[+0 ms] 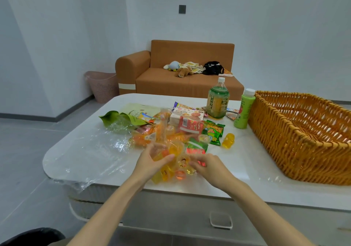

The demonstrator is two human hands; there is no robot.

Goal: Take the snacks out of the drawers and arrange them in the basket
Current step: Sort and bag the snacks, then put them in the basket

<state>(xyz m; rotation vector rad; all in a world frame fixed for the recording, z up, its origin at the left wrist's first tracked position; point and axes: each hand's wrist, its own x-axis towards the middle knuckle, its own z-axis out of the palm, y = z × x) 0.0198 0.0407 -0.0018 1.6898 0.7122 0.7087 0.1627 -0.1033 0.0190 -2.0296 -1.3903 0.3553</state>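
The jelly cups (182, 163), bundled in clear wrap, are held over the near edge of the worktop (239, 162) between both hands. The grip of the left hand (152, 160) is closed round the left side of the bundle, with the thumb laid over a yellow cup. The grip of the right hand (207, 167) is curled onto the right side of the bundle, though the fingertips are blurred. The basket (275, 131) is set at the right end of the worktop, well apart from the hands. Between the hands and the basket a loose yellow jelly (228, 140) is lying, and a red packet (196, 148) and green packets (213, 131) are piled just behind the bundle. Farther back a biscuit box (187, 115), a large bottle (218, 99) and a small green bottle (244, 111) are placed, the last just beside the basket wall. Crumpled clear film (91, 150) is spread to the left.
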